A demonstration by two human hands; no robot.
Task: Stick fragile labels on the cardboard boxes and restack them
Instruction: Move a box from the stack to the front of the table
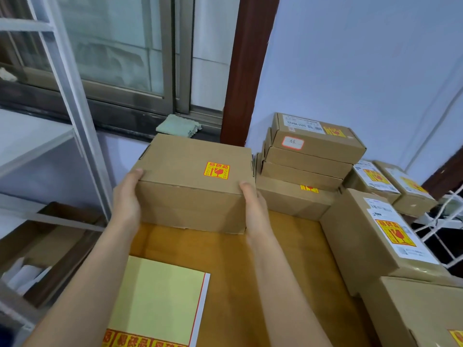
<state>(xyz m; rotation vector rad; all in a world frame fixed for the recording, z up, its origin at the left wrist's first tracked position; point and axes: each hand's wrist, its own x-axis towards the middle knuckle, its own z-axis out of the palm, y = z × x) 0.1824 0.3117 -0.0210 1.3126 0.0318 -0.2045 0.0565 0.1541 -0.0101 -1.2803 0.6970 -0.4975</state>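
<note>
A brown cardboard box [190,196] sits at the far end of the wooden table [288,259], with a red-and-yellow fragile label [216,170] on its top. My left hand [126,199] presses its left side and my right hand [253,206] presses its right side, thumbs on the top edges. A label sheet [160,301], mostly peeled to its yellow backing, lies near me with a row of fragile labels [140,343] along its bottom edge.
A stack of labelled flat boxes [310,156] rises at the back right. More labelled boxes [375,236] line the right edge. A metal shelf frame [72,101] stands at left, a window and a green cloth [179,126] behind.
</note>
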